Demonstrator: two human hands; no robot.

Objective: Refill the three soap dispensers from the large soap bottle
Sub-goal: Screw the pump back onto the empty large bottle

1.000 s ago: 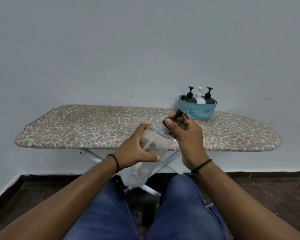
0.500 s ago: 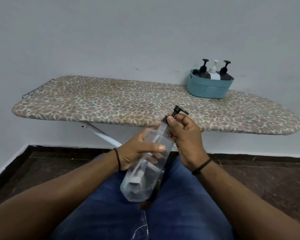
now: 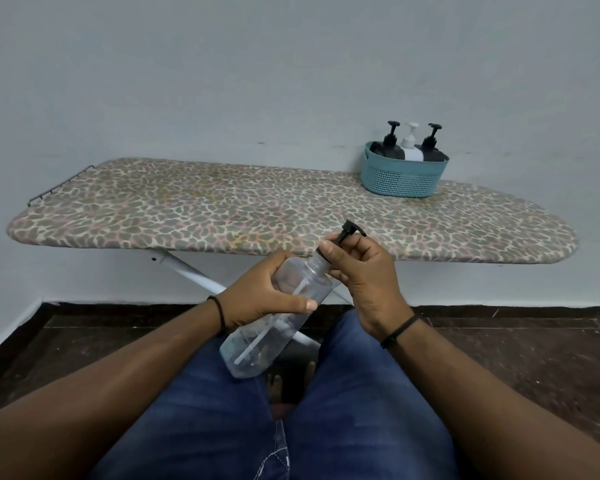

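A large clear soap bottle (image 3: 257, 337) lies tilted over my lap, neck pointing up and right, with a dip tube visible inside. My left hand (image 3: 260, 292) grips its upper body. My right hand (image 3: 364, 271) pinches the black pump cap (image 3: 347, 232) at the neck. Three soap dispensers stand in a teal basket (image 3: 400, 180) at the far right of the ironing board (image 3: 222, 209): a black dispenser (image 3: 392, 143), a white dispenser (image 3: 411, 143) and another black dispenser (image 3: 432, 145).
The ironing board has a leopard-print cover and stands against a pale wall on white legs (image 3: 194, 275). Dark floor (image 3: 520, 355) lies below. My knees in blue jeans (image 3: 361, 410) fill the foreground.
The view has tilted up and down, so the board sits differently in the frame. Both hands keep hold of the bottle; the right hand's fingers have shifted on the pump cap.
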